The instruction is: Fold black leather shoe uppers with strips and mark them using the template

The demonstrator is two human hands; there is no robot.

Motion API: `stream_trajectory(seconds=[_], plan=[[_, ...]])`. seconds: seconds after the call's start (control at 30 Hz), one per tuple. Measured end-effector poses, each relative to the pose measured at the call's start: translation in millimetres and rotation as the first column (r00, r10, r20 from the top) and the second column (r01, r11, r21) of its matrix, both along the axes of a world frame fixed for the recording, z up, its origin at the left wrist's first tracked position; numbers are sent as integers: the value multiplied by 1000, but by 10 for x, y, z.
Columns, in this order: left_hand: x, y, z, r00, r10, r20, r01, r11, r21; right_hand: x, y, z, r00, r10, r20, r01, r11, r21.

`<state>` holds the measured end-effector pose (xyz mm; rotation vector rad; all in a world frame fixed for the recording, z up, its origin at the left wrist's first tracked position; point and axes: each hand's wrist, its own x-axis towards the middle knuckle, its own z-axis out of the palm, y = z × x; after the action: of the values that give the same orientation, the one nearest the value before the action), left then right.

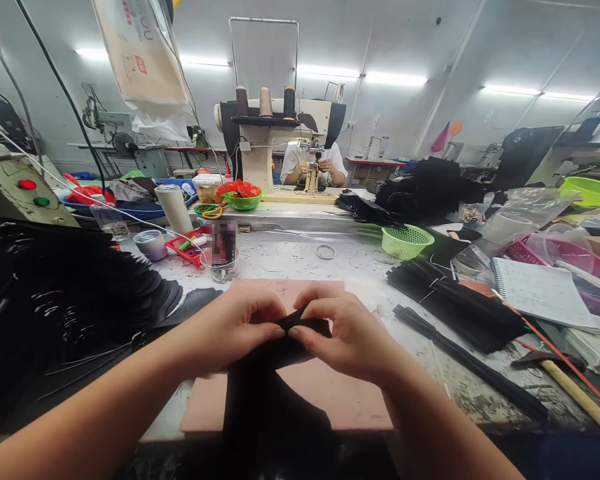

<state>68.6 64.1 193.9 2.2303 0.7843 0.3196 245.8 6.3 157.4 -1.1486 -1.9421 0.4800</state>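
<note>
Both of my hands pinch the top edge of a black piece of material (275, 393) over a pink work mat (330, 393). My left hand (235, 327) is closed on its left part, fingers curled toward the middle. My right hand (343, 330) is closed on its right part, thumb and fingers pressed together on the folded edge. The piece hangs down toward me and covers the mat's middle. The two hands almost touch.
A heap of black cut pieces (55, 293) lies at left, black strips (455, 300) at right. A jar (224, 250), green basket (407, 241), notebook (540, 293) and hammer (570, 387) sit around. Across the table another person (314, 165) works behind a sewing machine (280, 133).
</note>
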Motion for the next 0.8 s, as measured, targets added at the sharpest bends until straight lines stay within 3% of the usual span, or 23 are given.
stream_trajectory(seconds=[0.23,0.5,0.67,0.8], plan=[[1,1,-27,995,39,91,-28,993,-116,30,-7,-25,997,-12,-74,16,999,51],[-26,14,-52,999,16,49,-7,984,-177,-12,-12,-28,997,-19,-77,23,999,39],[-33,25,-33,998,-44,-50,43,999,-27,-16,-28,-24,998,-55,2,55,998,19],[18,-2,-1,993,-10,-118,18,997,71,4,-57,-9,990,-116,84,110,991,73]])
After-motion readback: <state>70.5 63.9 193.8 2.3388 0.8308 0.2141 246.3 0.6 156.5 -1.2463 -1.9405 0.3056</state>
